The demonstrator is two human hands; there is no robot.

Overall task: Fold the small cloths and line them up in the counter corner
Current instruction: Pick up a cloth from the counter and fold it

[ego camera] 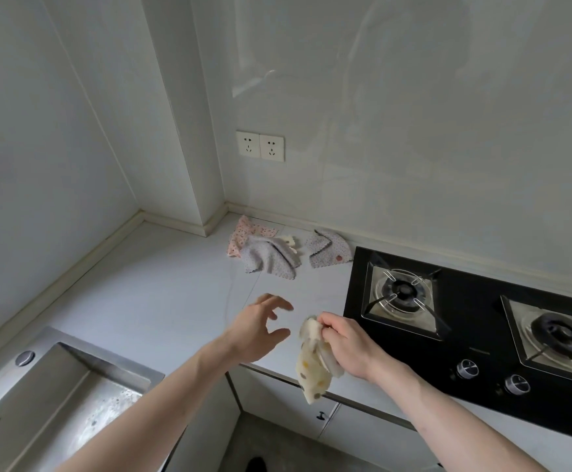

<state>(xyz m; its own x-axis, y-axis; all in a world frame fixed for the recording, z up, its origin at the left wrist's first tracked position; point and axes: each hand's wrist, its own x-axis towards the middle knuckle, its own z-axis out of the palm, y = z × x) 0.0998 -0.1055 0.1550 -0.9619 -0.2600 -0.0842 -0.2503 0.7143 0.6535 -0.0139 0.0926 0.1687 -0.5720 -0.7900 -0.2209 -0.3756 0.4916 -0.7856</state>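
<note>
My right hand (344,345) pinches a cream cloth with yellow and brown dots (312,373), which hangs bunched over the counter's front edge. Just left of it, my left hand (260,330) hovers with fingers spread and holds nothing. Farther back by the wall lie loose cloths: a pink patterned cloth (240,235), a grey dotted cloth (271,258) lying partly over it, a small cream cloth (289,243) peeking out behind, and a grey dotted cloth with a red spot (329,250) near the stove.
A black gas stove (465,335) with two burners and knobs fills the counter's right side. A steel sink (56,386) sits at the lower left. The pale counter (162,294) meets a wall column at the back; two sockets (260,145) are on the wall.
</note>
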